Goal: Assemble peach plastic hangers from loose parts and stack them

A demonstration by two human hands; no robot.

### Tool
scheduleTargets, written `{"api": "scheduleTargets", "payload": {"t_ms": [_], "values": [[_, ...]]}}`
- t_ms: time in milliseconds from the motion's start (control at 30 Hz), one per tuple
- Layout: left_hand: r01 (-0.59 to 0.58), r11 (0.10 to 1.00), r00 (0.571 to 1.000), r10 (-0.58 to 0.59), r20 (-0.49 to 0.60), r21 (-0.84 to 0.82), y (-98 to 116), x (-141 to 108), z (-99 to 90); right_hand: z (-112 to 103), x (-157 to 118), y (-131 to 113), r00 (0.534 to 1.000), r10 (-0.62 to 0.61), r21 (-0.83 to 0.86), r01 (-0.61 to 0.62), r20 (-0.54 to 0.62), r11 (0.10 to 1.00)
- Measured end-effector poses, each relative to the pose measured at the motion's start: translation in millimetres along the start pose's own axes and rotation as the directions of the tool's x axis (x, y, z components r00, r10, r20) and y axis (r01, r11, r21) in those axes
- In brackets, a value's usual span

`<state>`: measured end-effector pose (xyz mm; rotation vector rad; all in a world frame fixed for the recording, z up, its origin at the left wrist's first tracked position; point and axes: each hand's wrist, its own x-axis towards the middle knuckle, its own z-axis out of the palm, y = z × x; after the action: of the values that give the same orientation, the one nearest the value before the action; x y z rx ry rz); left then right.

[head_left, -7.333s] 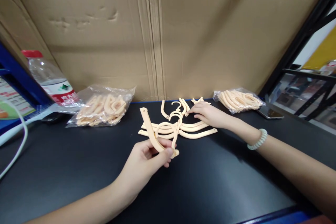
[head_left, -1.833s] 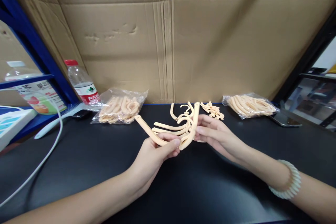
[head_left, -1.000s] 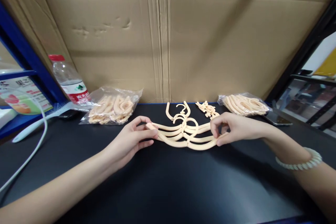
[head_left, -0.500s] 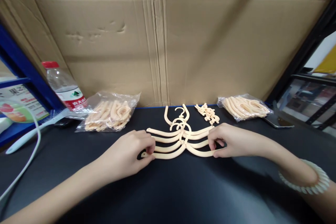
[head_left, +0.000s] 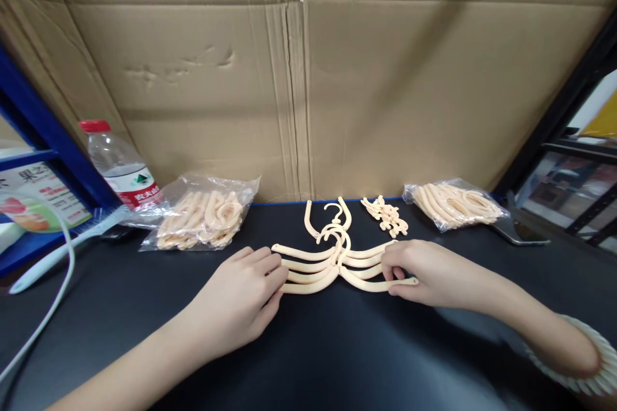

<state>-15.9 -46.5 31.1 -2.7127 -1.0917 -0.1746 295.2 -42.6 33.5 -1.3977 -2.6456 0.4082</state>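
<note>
Several cream plastic folding hangers (head_left: 313, 286) lie in an overlapping row on the black table, arms spread to both sides and hooks (head_left: 333, 231) bunched at the middle. My left hand (head_left: 245, 295) is closed around the left ends of the nearer ones, hiding those tips. On the other side my right hand (head_left: 424, 270) pinches the nearest right arms, its thumb low on the front one, whose holed tip sticks out past the thumb. Behind the row sits another hanger piece with its arms folded upward (head_left: 345, 213), a loose-looking hook (head_left: 332, 207) between them.
Small cream hook pieces (head_left: 388, 215) are heaped behind the row. Clear bags of cream parts lie at left (head_left: 202, 215) and right (head_left: 456, 202). A red-capped bottle (head_left: 125, 170), a pale blue brush (head_left: 72, 241) and a white cable (head_left: 67, 276) are left; cardboard (head_left: 193, 96) stands behind.
The hangers have drawn closer together, hooks more bunched. My left hand now covers the front hanger's left tip; its right tip now shows beyond my right thumb. The view has tilted up slightly.
</note>
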Motion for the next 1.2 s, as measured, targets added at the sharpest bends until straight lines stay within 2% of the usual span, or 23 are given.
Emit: {"api": "scheduleTargets", "payload": {"t_ms": [233,467,667,767,833,900,967,1033,1133,1200], "values": [[0.003,0.998,1.000,-0.002,-0.004,0.066,12,-4,-0.9,-2,-2,-4,1.000,-0.011,-0.027,0.011,-0.012,1.000],[-0.001,0.998,0.997,0.005,0.075,-0.059,13,-6,-2.8,-4,-6,-6,0.996,-0.085,0.009,0.085,0.024,0.996],[0.033,0.999,0.995,-0.036,0.090,0.031,7,-2,-0.7,-1,-4,3,0.999,-0.018,-0.054,0.016,-0.027,0.998],[0.086,0.992,0.995,-0.090,0.037,0.091,8,0,0.5,0,-2,3,0.995,-0.024,-0.089,0.016,-0.097,0.996],[0.131,0.987,0.991,-0.127,-0.045,0.089,13,-1,3.7,3,-2,-2,0.982,-0.055,-0.103,0.037,-0.183,0.994],[0.137,0.990,0.983,-0.134,-0.123,0.016,21,-5,9.9,12,-1,-11,0.960,-0.071,-0.088,0.049,-0.269,0.995],[0.081,0.993,0.983,-0.093,-0.156,-0.080,30,-10,18.8,25,0,-21,0.949,-0.060,-0.055,0.045,-0.309,0.997],[0.011,0.993,0.985,-0.031,-0.171,-0.114,37,-16,28.4,38,1,-29,0.965,-0.041,-0.022,0.036,-0.258,0.999],[0.050,0.990,0.987,-0.069,-0.145,-0.128,43,-21,38.0,49,1,-35,0.996,-0.027,0.006,0.028,-0.087,1.000],[0.092,0.987,0.988,-0.107,-0.116,-0.130,43,-21,39.6,48,1,-35,1.000,-0.020,0.008,0.020,-0.015,1.000]]}}
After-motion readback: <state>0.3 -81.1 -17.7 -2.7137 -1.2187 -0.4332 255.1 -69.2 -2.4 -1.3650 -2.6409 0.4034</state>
